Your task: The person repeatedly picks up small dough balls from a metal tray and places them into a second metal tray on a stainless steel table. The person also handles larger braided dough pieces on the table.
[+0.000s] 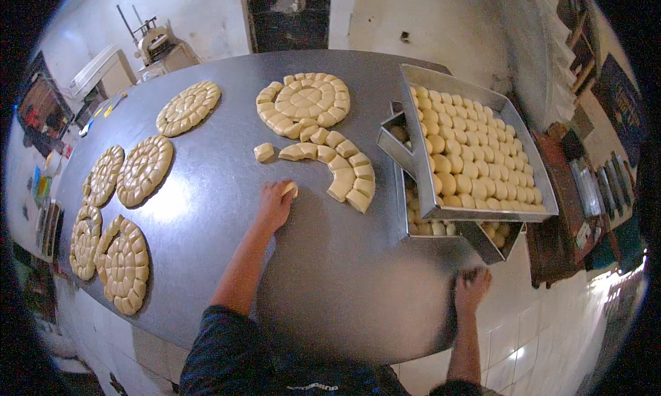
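My left hand (273,206) is over the middle of the metal table, its fingers closed around a small piece of pale dough (290,190). A separate dough piece (264,152) lies just beyond it. To its right are curved rows of cut dough segments (345,170), beside a round of scored dough (310,97) whose outer ring is partly broken open. My right hand (472,287) is by the table's right front edge, below the stacked trays. Its fingers are curled, and I cannot make out whether anything is in them.
Several scored dough rounds (144,171) lie along the table's left side. At the right, a metal tray (490,216) of round dough balls (477,153) rests tilted on other filled trays (428,229). A lever-handled machine (153,40) stands beyond the table's far left edge.
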Motion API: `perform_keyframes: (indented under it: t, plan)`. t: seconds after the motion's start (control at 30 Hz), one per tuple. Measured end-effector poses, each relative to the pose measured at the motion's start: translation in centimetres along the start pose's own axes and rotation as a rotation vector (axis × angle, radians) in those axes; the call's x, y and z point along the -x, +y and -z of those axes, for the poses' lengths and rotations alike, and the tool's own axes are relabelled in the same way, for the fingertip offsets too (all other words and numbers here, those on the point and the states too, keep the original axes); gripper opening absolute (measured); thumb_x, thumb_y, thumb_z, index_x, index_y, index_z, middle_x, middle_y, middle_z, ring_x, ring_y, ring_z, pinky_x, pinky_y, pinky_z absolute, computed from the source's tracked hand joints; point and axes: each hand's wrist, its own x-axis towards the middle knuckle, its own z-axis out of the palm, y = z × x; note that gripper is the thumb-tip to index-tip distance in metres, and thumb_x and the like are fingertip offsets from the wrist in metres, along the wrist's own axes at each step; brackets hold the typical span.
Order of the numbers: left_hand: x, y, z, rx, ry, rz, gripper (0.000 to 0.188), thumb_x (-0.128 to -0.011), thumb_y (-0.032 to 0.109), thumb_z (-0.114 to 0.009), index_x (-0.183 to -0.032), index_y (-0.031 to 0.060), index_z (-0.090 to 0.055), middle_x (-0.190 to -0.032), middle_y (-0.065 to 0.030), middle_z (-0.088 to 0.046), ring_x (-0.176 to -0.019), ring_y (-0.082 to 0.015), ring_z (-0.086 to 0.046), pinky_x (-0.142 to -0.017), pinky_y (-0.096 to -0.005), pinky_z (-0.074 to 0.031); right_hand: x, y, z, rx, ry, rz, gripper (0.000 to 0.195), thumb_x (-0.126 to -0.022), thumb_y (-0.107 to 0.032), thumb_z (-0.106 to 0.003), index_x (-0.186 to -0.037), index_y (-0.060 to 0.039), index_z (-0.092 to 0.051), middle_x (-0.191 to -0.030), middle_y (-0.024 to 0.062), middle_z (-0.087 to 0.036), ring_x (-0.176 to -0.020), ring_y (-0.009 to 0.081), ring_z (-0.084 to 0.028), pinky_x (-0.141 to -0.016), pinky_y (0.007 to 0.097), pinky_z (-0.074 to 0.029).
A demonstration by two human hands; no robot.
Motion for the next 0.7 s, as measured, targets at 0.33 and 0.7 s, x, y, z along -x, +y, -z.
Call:
perform_keyframes:
  t: [0.33, 0.7]
  plan:
    - [14.6, 5.3, 6.9, 1.000, 0.065, 0.380, 0.013, -0.089, 0.008, -0.056, -0.089, 0.0109, -0.043, -0.080, 0.0013, -0.047, -0.072, -0.0076, -0.047, -0.062, -0.0220, -0.041, -1.1, 4.8, 1.1, 0.005, 0.066, -0.166, 0.025, -0.068, -0.009, -0.066, -0.088, -0.0037, -0.053, -0.091, 0.0154, -0.053, -0.088, 0.0356, -0.049, -0.079, 0.0472, -0.040]
    - [15.3, 11.5, 2.5, 0.942, -0.066, 0.263, 0.016, -0.086, 0.008, -0.059, -0.100, 0.0049, -0.052, -0.087, -0.0006, -0.050, -0.077, -0.0101, -0.048, -0.069, -0.0236, -0.042, -1.3, 5.1, 2.8, 0.045, -0.151, -0.103, 0.035, -0.073, -0.022, -0.065, -0.098, -0.0013, -0.054, -0.107, 0.0157, -0.054, -0.109, 0.0343, -0.046, -0.097, 0.0404, -0.036]
